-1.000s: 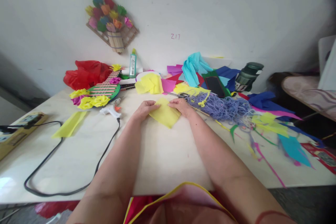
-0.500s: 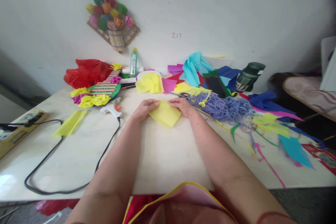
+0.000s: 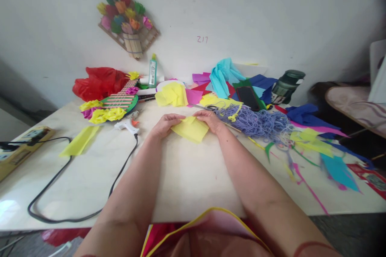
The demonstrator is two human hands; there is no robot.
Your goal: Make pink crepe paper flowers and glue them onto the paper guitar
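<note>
A small sheet of yellow crepe paper (image 3: 191, 130) is stretched between my two hands above the white table. My left hand (image 3: 166, 125) pinches its upper left corner between thumb and fingers. At the upper right corner, my right hand (image 3: 211, 121) pinches it the same way. The top edge is slightly gathered, and the lower part hangs toward me. Left of my left hand lies a white glue gun (image 3: 128, 125) with a black cord. Just beyond my right hand are scissors (image 3: 211, 108) and a tangle of purple yarn (image 3: 256, 122).
A decorated craft piece with yellow paper flowers (image 3: 118, 106) and a yellow paper strip (image 3: 80, 141) lie left, near a power strip (image 3: 25, 150). Behind stand a glue bottle (image 3: 152, 71) and coloured papers (image 3: 224, 78). A phone (image 3: 247, 98) and green flask (image 3: 287, 87) are at back right.
The paper's top edge has become more gathered between my fingers, and its lower edge has lifted a little. Both hands have stayed in nearly the same place.
</note>
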